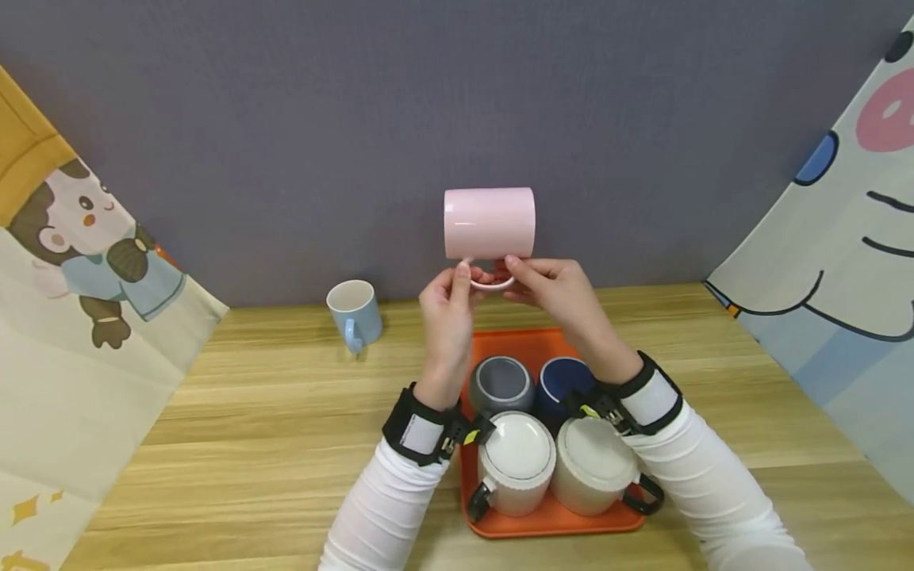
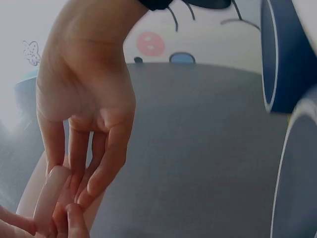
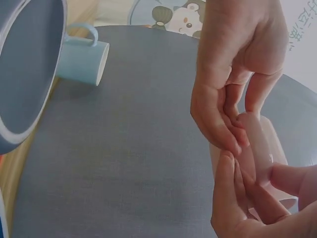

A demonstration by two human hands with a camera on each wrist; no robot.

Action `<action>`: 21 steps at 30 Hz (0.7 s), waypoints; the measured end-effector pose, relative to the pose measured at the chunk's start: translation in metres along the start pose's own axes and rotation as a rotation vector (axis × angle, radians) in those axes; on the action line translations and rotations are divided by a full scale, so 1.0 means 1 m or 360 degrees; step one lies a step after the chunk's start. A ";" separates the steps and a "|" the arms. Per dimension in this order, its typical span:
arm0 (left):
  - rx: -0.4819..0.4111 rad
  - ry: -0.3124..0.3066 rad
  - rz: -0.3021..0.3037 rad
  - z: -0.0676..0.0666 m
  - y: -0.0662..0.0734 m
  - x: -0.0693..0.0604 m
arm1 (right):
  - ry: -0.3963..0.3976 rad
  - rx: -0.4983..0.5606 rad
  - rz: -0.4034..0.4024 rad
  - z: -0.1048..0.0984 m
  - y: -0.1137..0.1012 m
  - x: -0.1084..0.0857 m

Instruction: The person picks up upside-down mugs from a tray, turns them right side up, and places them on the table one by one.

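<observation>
Light blue mug (image 1: pixel 366 319): upright on the wooden table (image 1: pixel 264 396), well apart from the hands, handle toward the person; best left out of the left arm's path. Left hand (image 1: pixel 447 300): closed in a pinch on the handle's left end, thumb in front, fingertips tucked inside the loop; pressure best light and matched to the other side, so that neither end dips. Forearm slanting up and inward, wrist nearly straight. Pink mug (image 1: pixel 489 224): held aloft before the grey wall (image 1: pixel 321 174), on its side, barrel lying left to right; which end is the mouth cannot be told. Its handle (image 3: pixel 258 148) faces the person and alone appears to bear the weight, so both pinches should stay firm lest the barrel roll outward; a palm beneath would steady it. Orange tray (image 1: pixel 528 339): lower and nearer, carrying four mugs, apparently base up; worth clearing with both wrists. Right hand (image 1: pixel 555 287): likewise closed in a pinch on the handle's right end, thumb in front, fingers behind, fingertips close to the left's; no gap for slipping seen. Forearm angled up and leftward across the tray's right side, mirroring its partner.
</observation>
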State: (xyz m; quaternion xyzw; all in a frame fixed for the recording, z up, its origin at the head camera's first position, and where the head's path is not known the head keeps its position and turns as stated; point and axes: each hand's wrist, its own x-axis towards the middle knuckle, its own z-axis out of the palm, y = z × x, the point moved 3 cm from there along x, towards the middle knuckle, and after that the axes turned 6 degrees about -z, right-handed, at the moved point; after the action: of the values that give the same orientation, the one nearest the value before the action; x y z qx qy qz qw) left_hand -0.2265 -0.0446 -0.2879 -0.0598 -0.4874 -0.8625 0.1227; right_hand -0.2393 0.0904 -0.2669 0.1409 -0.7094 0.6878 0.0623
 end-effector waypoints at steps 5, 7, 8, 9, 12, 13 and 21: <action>0.0243 0.0072 0.0101 -0.003 0.003 0.001 | 0.0008 0.0065 0.0001 0.000 -0.001 0.001; 0.0303 0.0093 0.0108 -0.004 0.004 0.001 | 0.0011 0.0091 0.0016 0.001 -0.001 0.001; 0.0330 0.0107 0.0109 -0.005 0.004 0.001 | 0.0014 0.0109 0.0026 0.001 -0.001 0.001; 0.0351 0.0114 0.0106 -0.006 0.004 0.002 | 0.0014 0.0118 0.0037 0.002 -0.002 0.001; 0.0364 0.0127 0.0075 -0.007 0.005 0.002 | 0.0014 0.0152 0.0080 0.005 -0.002 0.001; 0.0367 0.0131 0.0068 -0.008 0.005 0.002 | 0.0014 0.0158 0.0099 0.007 -0.002 0.001; 0.0346 0.0131 0.0008 -0.010 0.004 0.003 | 0.0021 0.0547 0.0286 0.018 0.003 -0.002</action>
State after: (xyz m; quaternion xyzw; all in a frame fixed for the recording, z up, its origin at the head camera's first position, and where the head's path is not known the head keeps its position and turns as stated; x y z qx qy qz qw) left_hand -0.2281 -0.0557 -0.2888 -0.0117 -0.5723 -0.8060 0.1505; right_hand -0.2361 0.0733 -0.2708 0.0813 -0.5908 0.8025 -0.0197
